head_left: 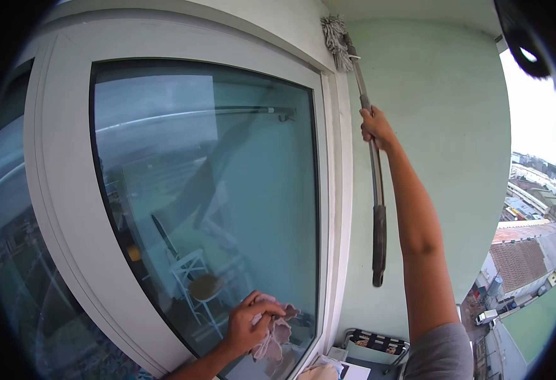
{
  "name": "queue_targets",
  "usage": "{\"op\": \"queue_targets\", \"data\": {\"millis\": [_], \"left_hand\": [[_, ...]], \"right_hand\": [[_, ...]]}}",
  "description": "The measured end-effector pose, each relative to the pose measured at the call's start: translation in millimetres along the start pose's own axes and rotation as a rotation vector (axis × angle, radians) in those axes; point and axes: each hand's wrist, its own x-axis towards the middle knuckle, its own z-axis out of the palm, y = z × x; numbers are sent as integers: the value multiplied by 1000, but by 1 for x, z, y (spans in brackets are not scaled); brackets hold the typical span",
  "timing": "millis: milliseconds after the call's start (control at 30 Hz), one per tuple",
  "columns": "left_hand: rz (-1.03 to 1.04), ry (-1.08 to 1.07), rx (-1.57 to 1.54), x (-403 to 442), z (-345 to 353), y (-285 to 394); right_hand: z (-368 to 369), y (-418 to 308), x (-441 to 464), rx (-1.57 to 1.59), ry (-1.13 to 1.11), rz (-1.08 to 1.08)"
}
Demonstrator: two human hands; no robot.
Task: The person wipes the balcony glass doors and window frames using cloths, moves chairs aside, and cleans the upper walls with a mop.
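Observation:
My right hand is raised and wrapped round the metal pole of a mop. The mop's grey, stringy head is up in the corner where the window wall, the ceiling and the green wall meet. Its dark handle end hangs down along the green wall. Low in front of the glass, my left hand is closed on a crumpled pinkish cloth. Behind both hands is a large glass pane in a white frame, with a chair showing in it.
A pale green wall rises on the right. Below stand a folding chair with a patterned back and some light-coloured cloth. Beyond the wall's right edge, rooftops and a parked truck lie far below.

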Motion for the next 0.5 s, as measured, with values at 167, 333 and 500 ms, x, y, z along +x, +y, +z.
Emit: {"op": "queue_targets", "data": {"millis": [167, 333, 500], "left_hand": [[-57, -68, -52, 5, 13, 4], [-160, 5, -18, 20, 21, 13], [10, 58, 29, 102, 35, 68]], "right_hand": [[8, 14, -150, 99, -69, 89], [41, 14, -288, -142, -27, -211], [70, -45, -374, -138, -71, -103]]}}
